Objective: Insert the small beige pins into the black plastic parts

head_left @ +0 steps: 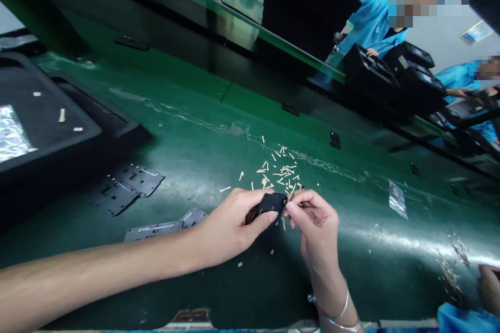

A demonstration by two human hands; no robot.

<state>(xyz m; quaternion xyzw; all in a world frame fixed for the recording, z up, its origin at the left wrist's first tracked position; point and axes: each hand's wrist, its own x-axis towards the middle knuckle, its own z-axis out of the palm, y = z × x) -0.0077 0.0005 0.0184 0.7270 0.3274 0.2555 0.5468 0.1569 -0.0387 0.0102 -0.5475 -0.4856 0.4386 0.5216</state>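
Observation:
My left hand (230, 226) grips a small black flat part (271, 204) between thumb and fingers, just above the green belt. My right hand (316, 223), with thin metal bangles on its wrist, pinches a thin pale strip (292, 196) against the edge of that part. Its fingertips nearly touch the black part. A loose scatter of similar pale strips (279, 174) lies on the belt just beyond both hands. Part of the black piece is hidden behind my fingers.
A black tray (47, 119) with foil and a few strips sits at left. Grey metal plates (128, 182) lie near it. A foil packet (397, 199) lies at right. A co-worker's hand (488, 289) is at the lower right corner. Blue-clad co-workers (371, 21) sit beyond the belt.

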